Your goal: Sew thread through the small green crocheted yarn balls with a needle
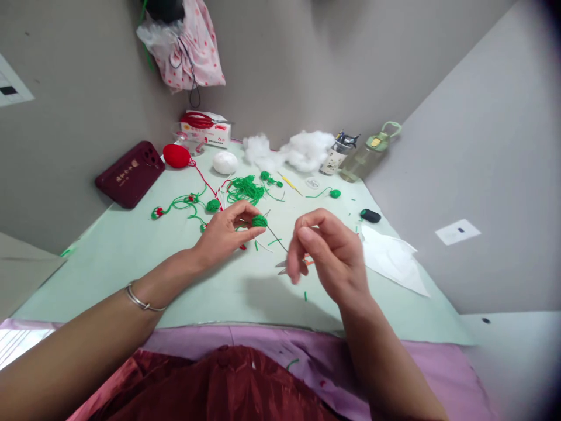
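Between the thumb and fingers of my left hand is a small green crocheted piece. A thin, dark taut strand of yarn runs from it toward my right hand, whose thumb and index finger are pinched together. The exact grip on the strand is blurred. Scissors lie open on the table, their handles partly hidden behind my right fingers. Just behind my left hand sit a small green ball and a tangle of green yarn.
Across the back stand a red yarn ball, a white ball, fluffy stuffing, a pen cup and a bottle. A yellow crochet hook lies mid-table. A maroon phone leans left; white sheets lie right.
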{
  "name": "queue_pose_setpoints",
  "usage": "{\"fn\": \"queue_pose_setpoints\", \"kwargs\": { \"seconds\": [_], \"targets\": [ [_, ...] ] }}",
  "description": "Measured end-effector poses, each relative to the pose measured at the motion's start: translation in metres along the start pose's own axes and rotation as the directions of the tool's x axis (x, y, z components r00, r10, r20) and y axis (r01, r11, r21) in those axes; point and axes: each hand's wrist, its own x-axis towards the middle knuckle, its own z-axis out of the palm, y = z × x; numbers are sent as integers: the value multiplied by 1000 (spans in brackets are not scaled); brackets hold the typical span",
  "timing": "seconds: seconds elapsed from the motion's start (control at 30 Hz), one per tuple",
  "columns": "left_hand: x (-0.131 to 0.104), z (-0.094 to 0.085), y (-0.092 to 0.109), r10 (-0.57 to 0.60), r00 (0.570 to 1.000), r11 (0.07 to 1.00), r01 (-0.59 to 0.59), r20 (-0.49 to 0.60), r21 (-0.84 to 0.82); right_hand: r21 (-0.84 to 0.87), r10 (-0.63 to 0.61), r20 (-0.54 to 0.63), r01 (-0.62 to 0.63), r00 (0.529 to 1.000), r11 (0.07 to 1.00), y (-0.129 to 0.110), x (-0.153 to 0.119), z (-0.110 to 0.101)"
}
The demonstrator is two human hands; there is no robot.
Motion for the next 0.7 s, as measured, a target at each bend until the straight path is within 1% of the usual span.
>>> {"fn": "queue_pose_setpoints", "kwargs": {
  "seconds": [0.03, 0.13, 0.23, 0.3, 0.43, 0.5, 0.53, 0.6, 0.7],
  "targets": [
    [1, 0, 0, 22, 1000, 1000, -22, -13, 13, 34, 3, 25, -4, 1000, 999, -7, -3, -3],
    [2, -1, 0, 93, 994, 995, -91, -54, 30, 137, -56, 94, 43, 994, 990, -24, -10, -11],
    [2, -1, 3, 74, 996, 997, -75, -45, -4, 180, -63, 150, 35, 987, 983, -27, -12, -13],
    [3, -3, 5, 27, 999, 999, -28, -24, -45, 165, -29, 133, 6, 991, 986, -21, -10, -13],
    [3, -7, 10, -86, 996, 987, 88, 21, -138, 141, 15, 80, -27, 997, 990, -1, 1, -13],
    [3, -8, 12, -111, 993, 978, 117, 45, -171, 123, 32, 73, -41, 997, 992, 9, 7, -15],
    [3, -8, 12, -114, 992, 976, 122, 51, -179, 113, 22, 69, -29, 997, 993, 14, 10, -15],
    [3, -8, 13, -117, 992, 975, 125, 57, -184, 99, -43, 55, 37, 998, 994, 23, 15, -15],
    [4, -7, 12, -106, 994, 972, 107, 14, -207, 90, -135, 43, 131, 990, 987, 32, 18, -14]
  ]
}}
